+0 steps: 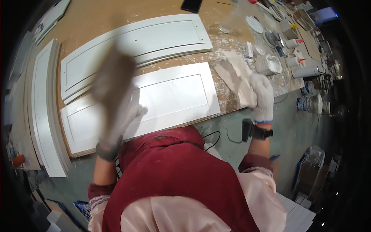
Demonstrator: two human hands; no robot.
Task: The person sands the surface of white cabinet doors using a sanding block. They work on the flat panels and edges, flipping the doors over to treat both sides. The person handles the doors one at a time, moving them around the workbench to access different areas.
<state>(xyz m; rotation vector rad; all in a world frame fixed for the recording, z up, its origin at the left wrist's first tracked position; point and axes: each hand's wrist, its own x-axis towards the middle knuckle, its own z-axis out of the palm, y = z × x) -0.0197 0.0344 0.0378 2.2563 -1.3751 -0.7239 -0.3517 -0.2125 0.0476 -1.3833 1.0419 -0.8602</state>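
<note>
My right hand [262,92], in a white knit glove, grips the edge of a crumpled beige sheet [237,77], paper or cloth. The sheet lies along the front right of the worktable, beside a white framed panel [170,92]. Over the left part of that panel is my left hand [125,116], gloved too and smeared by motion. A blurred brown thing [116,75], broad above and narrower below, covers much of this hand; its kind and whether the fingers hold it do not show. Both wrists wear dark bands.
Farther back lie stacked white panels [135,42]; another stack [44,108] stands at the left edge. A black phone [191,5] rests on the worktable [92,17]. Glue bottles [293,43], a jar [268,65] and a spray can [305,72] crowd the right side. Cables hang by the front edge.
</note>
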